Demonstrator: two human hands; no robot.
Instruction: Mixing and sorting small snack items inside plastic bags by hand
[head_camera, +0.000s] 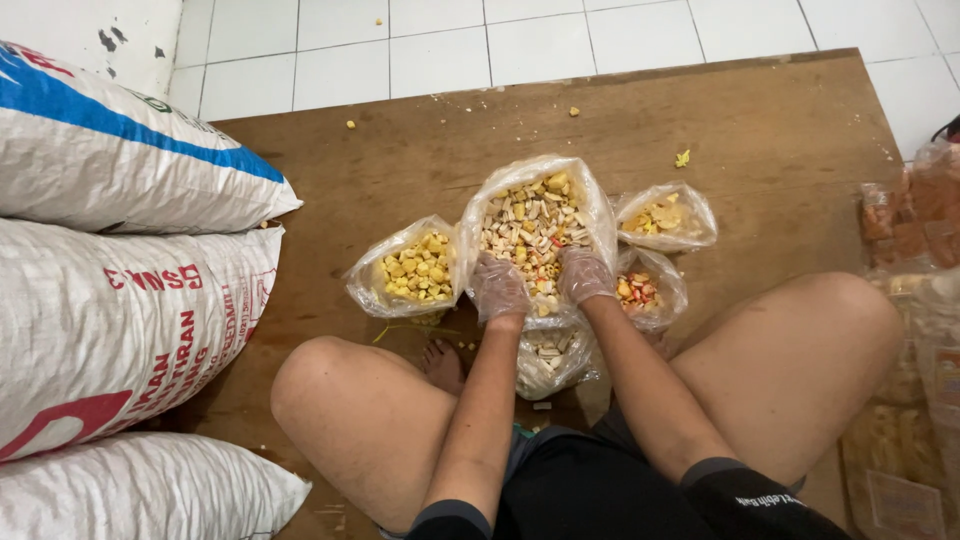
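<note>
both knees sit wide on the wooden board (760, 130). left hand (498, 288) and right hand (584, 275), in thin gloves, grip the big bag of snacks (535, 225) mid-board.

A: Open room? 
B: Bare wooden board (760, 130) beyond the bags; tiled floor (500, 40) past it.

A: Obstacles? 
B: Stacked woven sacks (120, 250) along the left; packaged goods (915, 300) at right; small plastic bags (410, 268) crowd both sides of the large central bag (535, 215); bent knees (340, 390) hem the near edge.
</note>
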